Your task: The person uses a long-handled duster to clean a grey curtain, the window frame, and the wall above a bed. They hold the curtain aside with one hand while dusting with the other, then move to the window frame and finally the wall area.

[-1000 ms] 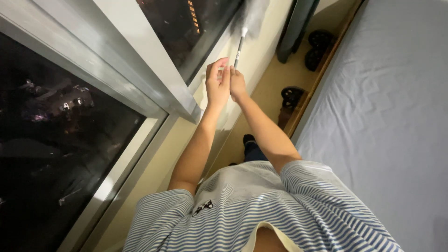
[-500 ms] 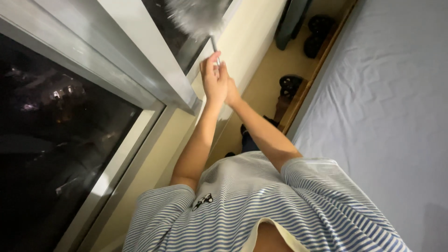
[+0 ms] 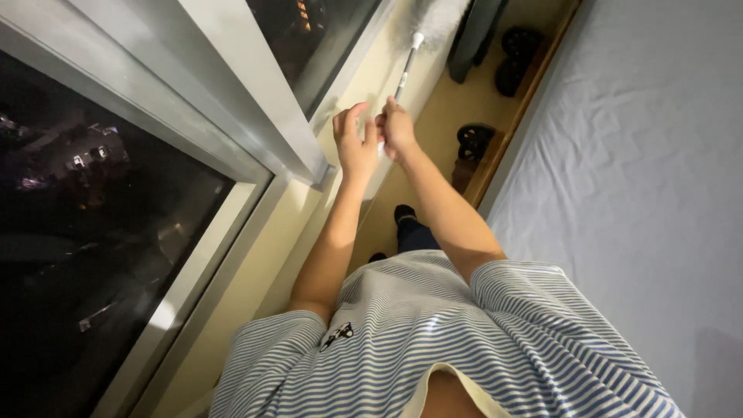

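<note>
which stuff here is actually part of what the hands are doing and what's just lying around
In use: duster, gripped by the right hand, with the left hand beside its handle; window frame next to it.
Lying about: dark shoes on the floor, bed sheet.

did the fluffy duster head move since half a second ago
Yes. The duster head has swung off the dark window glass to the cream wall beside the frame, toward the bed. The right hand holds its handle.

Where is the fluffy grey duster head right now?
Head view, top centre: the fluffy grey duster head sits by the window sill, beyond the right hand gripping its handle.
</note>
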